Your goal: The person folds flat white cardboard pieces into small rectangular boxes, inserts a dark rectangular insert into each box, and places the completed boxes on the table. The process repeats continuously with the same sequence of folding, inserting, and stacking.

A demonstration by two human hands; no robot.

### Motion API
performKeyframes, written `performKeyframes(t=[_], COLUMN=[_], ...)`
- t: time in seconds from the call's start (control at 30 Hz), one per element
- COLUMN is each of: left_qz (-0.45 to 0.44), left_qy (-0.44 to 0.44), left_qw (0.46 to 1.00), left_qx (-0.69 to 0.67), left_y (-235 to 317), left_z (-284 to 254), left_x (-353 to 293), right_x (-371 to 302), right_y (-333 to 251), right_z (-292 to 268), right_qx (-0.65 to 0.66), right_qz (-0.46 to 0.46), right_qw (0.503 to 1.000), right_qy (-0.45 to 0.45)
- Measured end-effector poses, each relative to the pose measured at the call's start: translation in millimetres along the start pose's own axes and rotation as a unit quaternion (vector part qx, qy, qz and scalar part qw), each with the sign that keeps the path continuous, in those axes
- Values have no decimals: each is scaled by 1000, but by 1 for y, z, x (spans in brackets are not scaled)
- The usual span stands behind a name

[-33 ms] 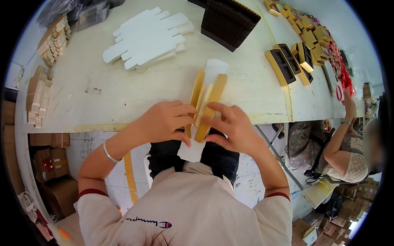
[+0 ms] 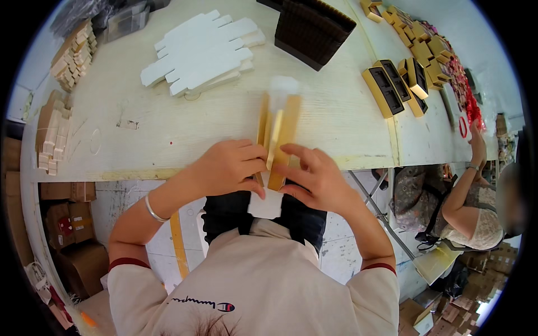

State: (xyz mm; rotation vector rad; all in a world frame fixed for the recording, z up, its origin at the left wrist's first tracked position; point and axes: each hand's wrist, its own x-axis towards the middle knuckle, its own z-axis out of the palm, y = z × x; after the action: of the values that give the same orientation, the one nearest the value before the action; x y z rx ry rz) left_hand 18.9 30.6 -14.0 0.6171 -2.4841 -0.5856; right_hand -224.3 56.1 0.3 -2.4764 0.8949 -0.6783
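Note:
A part-folded gold cardboard box [image 2: 288,131] is held between my hands at the table's near edge. Its two long gold walls stand up, and white end flaps stick out at the far and near ends; the far one is blurred. My left hand [image 2: 238,165] grips the left wall, thumb toward the near flap. On the right wall, my right hand [image 2: 315,175] has its fingers outside and over the top edge, with the thumb low by the near flap. A stack of flat white box blanks [image 2: 204,53] lies beyond my left hand.
A stack of dark brown plastic trays [image 2: 311,33] stands at the back. Several gold boxes with dark inserts [image 2: 386,89] sit at the right, with more gold boxes [image 2: 426,47] behind. Folded card pieces [image 2: 54,131] line the left edge. A co-worker's arm [image 2: 465,190] reaches in at far right.
The box has swung from leaning right to nearly straight, its far end shifting left. Both hands keep their hold on its walls.

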Motion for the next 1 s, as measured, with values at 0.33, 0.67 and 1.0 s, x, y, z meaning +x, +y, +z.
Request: performKeyframes(t=[0.33,0.67,1.0], left_qz=[-162,-186,-268], left_qy=[93,100,13], left_qw=[975,973,944], left_qx=[-122,-97,-195], left_y=[25,27,32], left_z=[24,29,10], left_x=[17,22,27], right_x=[6,0,-23], right_y=[20,2,6], right_z=[11,-4,28], right_qx=[113,191,-81], right_qz=[2,82,-45], right_qw=[993,978,994], right_qy=[35,7,59])
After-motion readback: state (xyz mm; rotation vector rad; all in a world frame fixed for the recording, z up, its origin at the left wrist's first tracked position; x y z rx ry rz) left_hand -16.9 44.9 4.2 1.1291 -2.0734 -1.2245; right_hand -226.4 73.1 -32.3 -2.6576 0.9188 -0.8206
